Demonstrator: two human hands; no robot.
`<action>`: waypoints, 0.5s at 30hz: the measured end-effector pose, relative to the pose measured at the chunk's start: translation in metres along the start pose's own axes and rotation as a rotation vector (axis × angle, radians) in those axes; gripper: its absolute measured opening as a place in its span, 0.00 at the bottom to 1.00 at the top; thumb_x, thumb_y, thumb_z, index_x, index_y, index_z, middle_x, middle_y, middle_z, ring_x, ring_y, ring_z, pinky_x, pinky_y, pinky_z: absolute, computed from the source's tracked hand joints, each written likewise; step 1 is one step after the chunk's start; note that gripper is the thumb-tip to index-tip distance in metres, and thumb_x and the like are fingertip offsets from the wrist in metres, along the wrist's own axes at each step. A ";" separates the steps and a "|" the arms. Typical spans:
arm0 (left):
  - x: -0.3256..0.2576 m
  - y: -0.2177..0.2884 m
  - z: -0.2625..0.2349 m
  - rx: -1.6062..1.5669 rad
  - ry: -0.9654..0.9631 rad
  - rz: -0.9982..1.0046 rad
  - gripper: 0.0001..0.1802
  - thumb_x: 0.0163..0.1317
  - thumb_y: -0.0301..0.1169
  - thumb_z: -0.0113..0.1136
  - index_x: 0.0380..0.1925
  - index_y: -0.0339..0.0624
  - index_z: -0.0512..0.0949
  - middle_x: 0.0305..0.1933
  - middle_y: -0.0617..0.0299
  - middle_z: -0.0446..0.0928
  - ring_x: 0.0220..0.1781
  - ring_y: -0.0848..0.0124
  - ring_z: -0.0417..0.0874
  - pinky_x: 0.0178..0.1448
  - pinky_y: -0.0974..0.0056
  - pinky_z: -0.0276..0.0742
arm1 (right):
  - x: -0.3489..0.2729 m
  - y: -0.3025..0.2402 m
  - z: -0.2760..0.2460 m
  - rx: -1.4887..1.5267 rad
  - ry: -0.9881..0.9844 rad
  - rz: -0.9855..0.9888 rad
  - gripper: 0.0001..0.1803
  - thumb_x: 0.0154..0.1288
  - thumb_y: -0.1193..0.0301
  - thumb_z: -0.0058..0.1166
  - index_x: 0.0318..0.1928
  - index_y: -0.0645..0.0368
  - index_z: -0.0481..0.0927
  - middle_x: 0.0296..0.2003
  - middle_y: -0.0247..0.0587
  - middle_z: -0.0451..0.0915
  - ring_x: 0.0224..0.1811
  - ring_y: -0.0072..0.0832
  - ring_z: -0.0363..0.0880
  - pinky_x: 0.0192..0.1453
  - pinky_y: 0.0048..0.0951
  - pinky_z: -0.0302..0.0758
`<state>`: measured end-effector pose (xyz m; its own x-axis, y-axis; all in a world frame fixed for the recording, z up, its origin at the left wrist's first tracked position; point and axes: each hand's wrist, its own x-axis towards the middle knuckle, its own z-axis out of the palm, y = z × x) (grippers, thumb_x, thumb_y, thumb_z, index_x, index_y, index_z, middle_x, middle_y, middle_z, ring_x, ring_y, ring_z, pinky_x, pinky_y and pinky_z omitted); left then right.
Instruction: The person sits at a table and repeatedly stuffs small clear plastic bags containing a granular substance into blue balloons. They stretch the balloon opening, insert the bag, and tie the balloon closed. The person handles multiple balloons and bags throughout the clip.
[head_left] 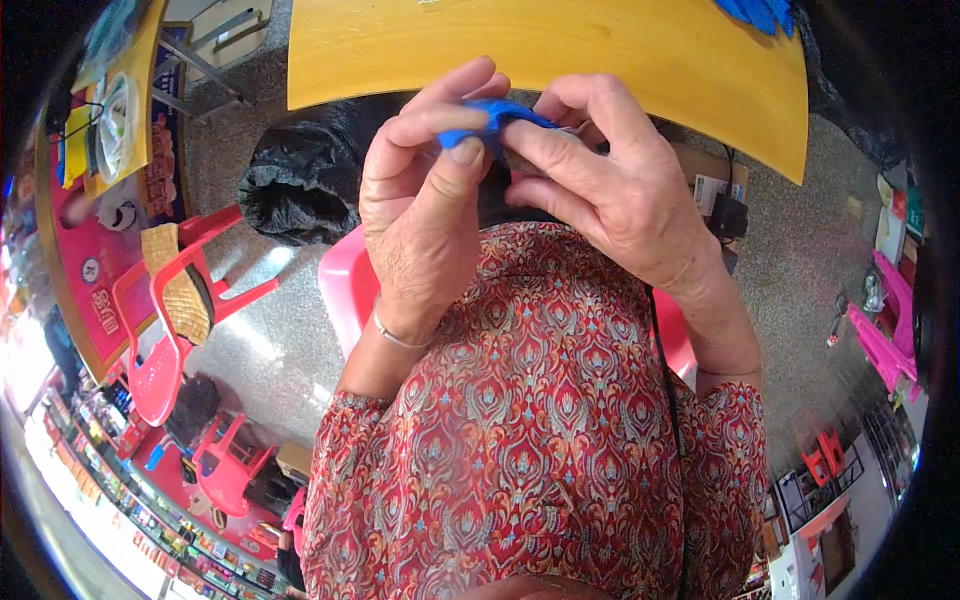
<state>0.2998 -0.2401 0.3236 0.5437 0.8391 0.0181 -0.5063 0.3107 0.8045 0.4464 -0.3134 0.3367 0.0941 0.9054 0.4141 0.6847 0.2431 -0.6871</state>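
Observation:
A small piece of bright blue cloth is held up between my two hands, in front of the near edge of the yellow table. My left hand pinches it between thumb and fingers. My right hand is closed at its other end, with the forefinger laid along the blue material. A short pale thread-like bit shows by the right fingers; what else they hold is hidden. More blue pieces lie at the far right of the table.
The yellow tabletop spans the far side. A black plastic bag stands on the floor left of my hands. Red plastic chairs are at the left, and pink objects at the right. A cardboard box sits under the table.

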 end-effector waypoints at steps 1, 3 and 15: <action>0.001 0.002 0.004 -0.014 0.025 -0.004 0.15 0.63 0.25 0.58 0.49 0.38 0.72 0.61 0.47 0.68 0.63 0.56 0.71 0.64 0.56 0.69 | 0.000 0.002 0.004 -0.007 0.006 -0.001 0.20 0.47 0.76 0.68 0.44 0.61 0.82 0.39 0.39 0.72 0.36 0.27 0.76 0.37 0.25 0.76; 0.002 0.003 0.004 -0.063 0.059 -0.050 0.19 0.64 0.28 0.57 0.54 0.39 0.69 0.61 0.48 0.68 0.62 0.57 0.71 0.64 0.56 0.69 | -0.003 0.004 0.004 0.127 0.013 0.070 0.18 0.49 0.76 0.66 0.44 0.60 0.82 0.37 0.40 0.73 0.38 0.31 0.77 0.41 0.28 0.76; -0.005 -0.018 -0.012 -0.289 -0.026 -0.436 0.26 0.69 0.45 0.50 0.59 0.36 0.67 0.55 0.59 0.74 0.57 0.69 0.74 0.62 0.61 0.69 | -0.001 0.008 0.006 0.030 0.030 0.051 0.22 0.52 0.68 0.66 0.49 0.59 0.81 0.37 0.41 0.73 0.39 0.33 0.75 0.45 0.29 0.74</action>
<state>0.2984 -0.2443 0.3025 0.7598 0.5940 -0.2644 -0.3909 0.7423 0.5443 0.4473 -0.3105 0.3266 0.1504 0.9062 0.3952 0.6563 0.2075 -0.7254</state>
